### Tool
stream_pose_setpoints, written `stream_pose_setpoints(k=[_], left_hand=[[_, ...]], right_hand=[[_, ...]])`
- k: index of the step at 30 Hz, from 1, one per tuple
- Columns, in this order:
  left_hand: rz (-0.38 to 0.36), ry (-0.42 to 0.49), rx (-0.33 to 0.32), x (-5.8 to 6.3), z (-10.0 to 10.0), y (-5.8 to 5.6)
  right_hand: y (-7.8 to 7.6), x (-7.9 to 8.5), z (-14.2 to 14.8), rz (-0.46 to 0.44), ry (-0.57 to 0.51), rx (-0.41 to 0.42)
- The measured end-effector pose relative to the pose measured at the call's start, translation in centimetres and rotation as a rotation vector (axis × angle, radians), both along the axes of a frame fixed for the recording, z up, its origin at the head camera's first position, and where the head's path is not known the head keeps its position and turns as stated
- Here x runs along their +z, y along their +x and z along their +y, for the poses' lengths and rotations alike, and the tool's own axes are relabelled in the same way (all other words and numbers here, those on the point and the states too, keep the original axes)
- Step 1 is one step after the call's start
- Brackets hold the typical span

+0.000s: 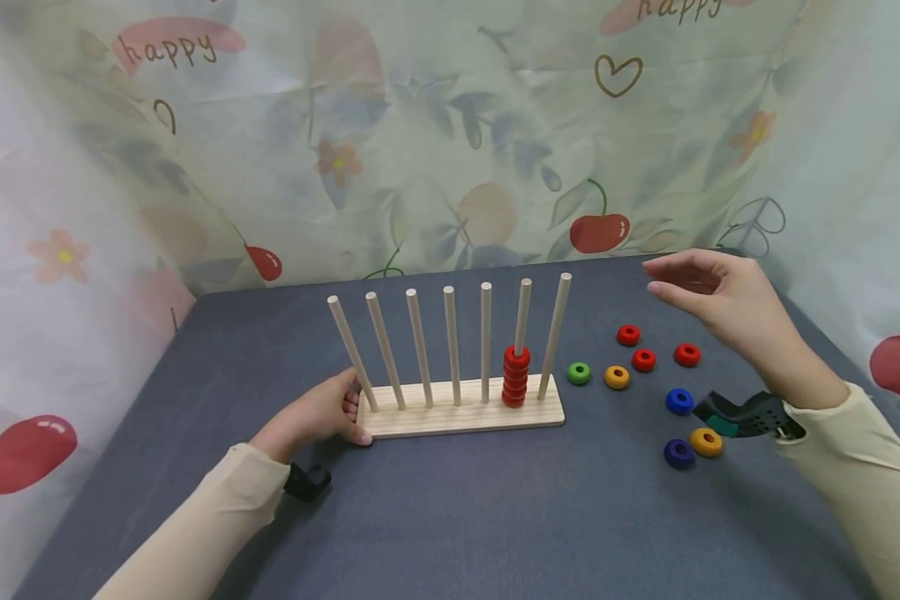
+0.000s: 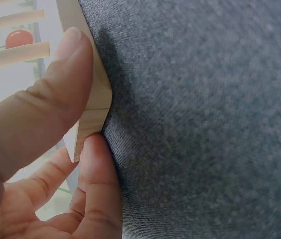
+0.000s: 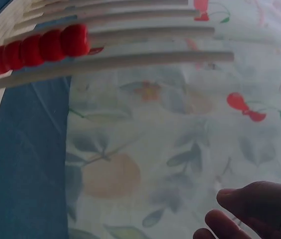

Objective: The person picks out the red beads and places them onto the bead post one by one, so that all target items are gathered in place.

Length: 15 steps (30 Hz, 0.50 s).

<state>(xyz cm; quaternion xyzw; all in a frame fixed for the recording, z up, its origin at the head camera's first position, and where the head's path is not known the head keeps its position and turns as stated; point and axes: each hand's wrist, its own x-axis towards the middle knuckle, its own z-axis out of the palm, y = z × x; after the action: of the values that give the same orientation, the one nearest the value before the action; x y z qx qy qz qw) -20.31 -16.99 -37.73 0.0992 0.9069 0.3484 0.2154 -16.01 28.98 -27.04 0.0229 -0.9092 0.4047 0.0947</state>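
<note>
A wooden peg stand with a row of several upright pegs rests on the dark table. My left hand grips its left end; in the left wrist view the thumb lies on one side of the base, fingertips at the end face. Several red rings are stacked on the second peg from the right. Raised at the right, my right hand holds nothing, its thumb and fingers apart. Below it lie three loose red rings, the nearest-left one among them.
Right of the stand lie a green ring and a yellow ring. Closer to me are a blue ring, a dark blue ring and another yellow ring. A patterned curtain hangs behind the table.
</note>
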Motion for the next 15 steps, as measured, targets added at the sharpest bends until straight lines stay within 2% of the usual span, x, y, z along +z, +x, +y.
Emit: stream_pose_setpoints(k=[15], left_hand=[[-0.004, -0.002, 0.011, 0.1, 0.1, 0.1]], right_hand=[[-1.2, -3.5, 4.3, -0.153, 0.056, -0.032]])
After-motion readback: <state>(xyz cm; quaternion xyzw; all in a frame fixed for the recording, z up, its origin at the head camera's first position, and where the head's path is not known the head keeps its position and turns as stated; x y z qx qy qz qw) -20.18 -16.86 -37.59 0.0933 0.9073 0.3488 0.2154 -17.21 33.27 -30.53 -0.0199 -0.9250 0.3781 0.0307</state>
